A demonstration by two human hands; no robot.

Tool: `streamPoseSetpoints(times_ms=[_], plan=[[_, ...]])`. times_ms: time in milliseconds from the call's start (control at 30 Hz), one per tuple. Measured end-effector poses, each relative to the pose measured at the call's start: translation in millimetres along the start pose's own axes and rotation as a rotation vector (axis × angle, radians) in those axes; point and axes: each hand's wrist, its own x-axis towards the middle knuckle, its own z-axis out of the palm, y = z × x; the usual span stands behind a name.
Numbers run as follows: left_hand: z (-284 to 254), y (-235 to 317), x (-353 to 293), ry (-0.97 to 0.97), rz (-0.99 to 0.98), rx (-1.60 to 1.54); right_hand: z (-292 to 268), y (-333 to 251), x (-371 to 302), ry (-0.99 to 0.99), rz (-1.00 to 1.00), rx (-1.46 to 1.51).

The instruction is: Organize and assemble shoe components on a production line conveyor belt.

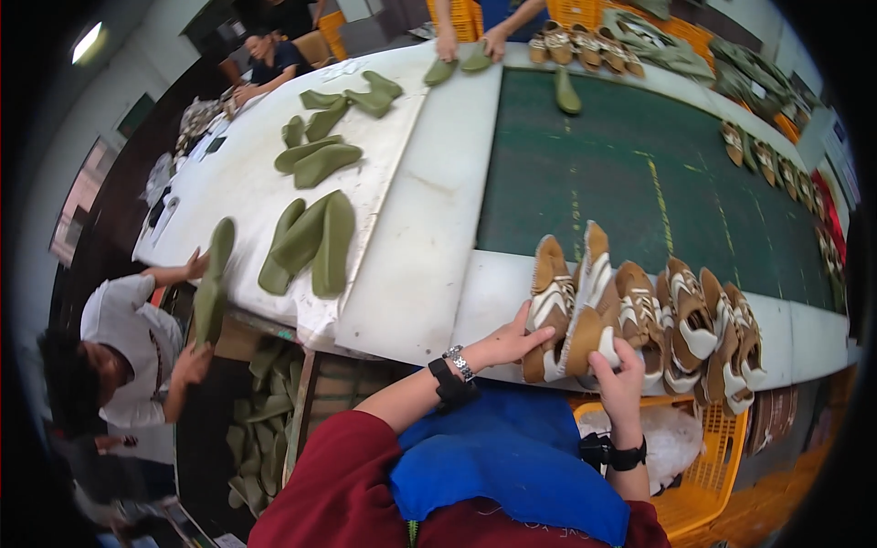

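Observation:
Two tan-and-white shoe uppers are in front of me at the near edge of the table. My left hand (513,342) grips the left shoe upper (554,290) low on its outer side, thumb up and fingers against it. The other shoe upper (594,285) stands tilted toe-up beside it, and my right hand (623,373) pinches its white heel end. The undersides of both hands' grips are partly hidden. Just right of them, several similar shoe uppers (687,315) lie in a row along the edge.
A dark green belt (603,173) runs beyond the white table edge (429,201). Green shoe lasts (333,242) lie at left; more fill a bin (306,393) below. A yellow crate (722,457) sits under the table. At left a person (132,352) holds a last; another person's hands (470,44) work opposite.

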Motion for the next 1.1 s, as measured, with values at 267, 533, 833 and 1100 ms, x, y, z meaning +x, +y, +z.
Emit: streamPoseSetpoints(times_ms=[267, 533, 833, 1100], plan=[[-56, -44, -49, 0.378, 0.304, 0.154, -8, -55, -2, -0.092, -0.339, -0.741], [-241, -153, -105, 1.309, -0.196, 0.625, -46, -13, 7, -0.245, -0.359, -1.354], [-237, -128, -109, 1.237, -0.347, 0.074, 87, -90, 27, -0.535, -0.657, -1.033], [-139, -126, -129, 0.309, 0.257, -1.31, 187, 12, 28, -0.731, 0.265, -0.09]])
